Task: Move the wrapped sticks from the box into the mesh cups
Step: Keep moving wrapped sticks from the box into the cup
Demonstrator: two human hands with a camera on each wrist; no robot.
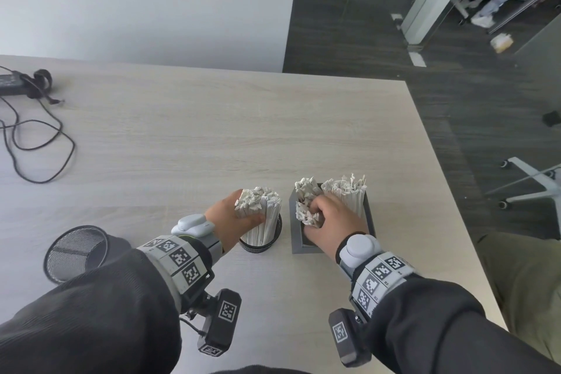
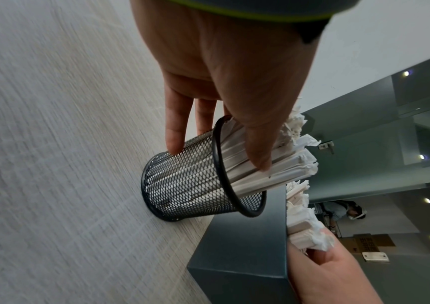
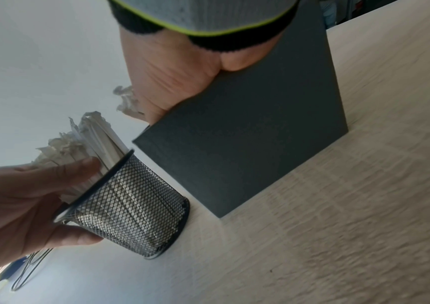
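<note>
Wrapped sticks (image 1: pixel 344 196) stand upright in the dark grey box (image 1: pixel 297 241) near the table's right edge, their crumpled paper tops poking above its rim, and a second bunch (image 1: pixel 258 215) already fills the black mesh cup (image 2: pixel 190 185) just to the left of the box. The cup and the box stand very close, nearly touching at the base.

The left hand (image 1: pixel 230 223) is wrapped around the cup's load: its thumb (image 2: pixel 258 148) lies across the sticks above the rim, while straight fingers (image 2: pixel 174 131) rest against the mesh wall on the far side. So that hand steadies the cup and the sticks in it. The right hand (image 1: pixel 332 220) reaches down into the near part of the box, with curled fingers closed on a small clump of sticks (image 1: pixel 308 215) there; from the right wrist view the box wall hides the fingertips, so only the heel of the palm shows above the rim.

A second mesh cup (image 1: pixel 76 252) sits well to the left, partly covered by the left sleeve (image 1: pixel 100 307); I cannot tell what it holds. At the far left corner of the pale wooden table (image 1: pixel 197 130) lie a black power adapter (image 1: pixel 13 83) and its looping cable (image 1: pixel 39 143). Beyond the table, on the dark floor, stands the white base of a wheeled chair (image 1: pixel 534 182). Both wrists carry grey bands with black-and-white marker squares.
</note>
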